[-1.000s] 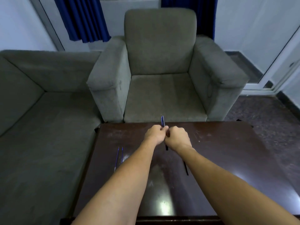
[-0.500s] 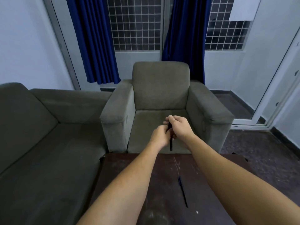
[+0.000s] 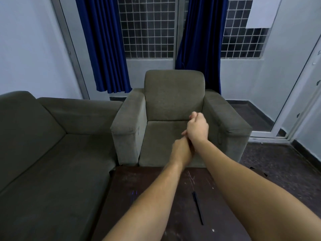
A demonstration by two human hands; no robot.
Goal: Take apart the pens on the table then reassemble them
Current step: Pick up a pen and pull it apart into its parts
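My left hand [image 3: 180, 152] and my right hand [image 3: 197, 127] are raised together in front of the armchair, above the table's far edge. Both are closed, the right one stacked above and partly over the left. The pen they gripped in the earlier frames is hidden inside them. A dark pen [image 3: 198, 207] lies on the dark brown table [image 3: 156, 180] between my forearms. Two thin blue refills [image 3: 133, 193] lie to the left, mostly covered by my left forearm.
A grey armchair [image 3: 173, 101] stands right behind the table. A grey sofa [image 3: 52, 153] runs along the table's left side. Blue curtains [image 3: 104, 49] and a barred window are behind, with a glass door [image 3: 295, 101] at the right.
The view has tilted up from the table to the window. My hands rose with the pen; the right hand slid above the left, and the pen is no longer visible.
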